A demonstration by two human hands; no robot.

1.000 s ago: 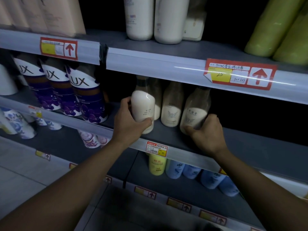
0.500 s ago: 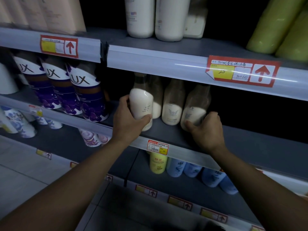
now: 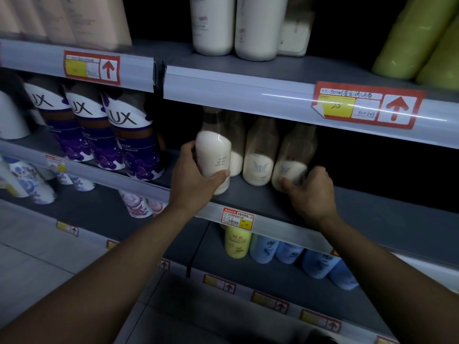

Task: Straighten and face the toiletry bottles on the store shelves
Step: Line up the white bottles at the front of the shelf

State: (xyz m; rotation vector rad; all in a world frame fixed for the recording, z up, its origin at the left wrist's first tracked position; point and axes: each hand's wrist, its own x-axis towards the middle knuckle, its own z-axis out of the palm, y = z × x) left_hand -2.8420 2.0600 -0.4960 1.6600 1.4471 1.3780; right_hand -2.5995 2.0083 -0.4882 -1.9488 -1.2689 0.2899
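Observation:
Cream bottles with clear necks stand on the grey middle shelf (image 3: 258, 199). My left hand (image 3: 192, 181) grips the leftmost cream bottle (image 3: 214, 155) near the shelf's front edge, with small text facing me. My right hand (image 3: 310, 192) grips the base of the rightmost cream bottle (image 3: 291, 165), which leans to the right. Between them a third cream bottle (image 3: 259, 162) stands upright with its emblem facing forward. Another cream bottle (image 3: 236, 155) is partly hidden behind the left one.
Three purple Lux bottles (image 3: 129, 135) stand left of my left hand. White bottles (image 3: 236, 26) and green bottles (image 3: 417, 40) fill the upper shelf. Yellow and blue bottles (image 3: 263, 247) sit on the shelf below. Price tags (image 3: 365, 105) line the shelf rails.
Both hands keep their hold on the same bottles. The bottles have shifted only slightly, and the right one still leans.

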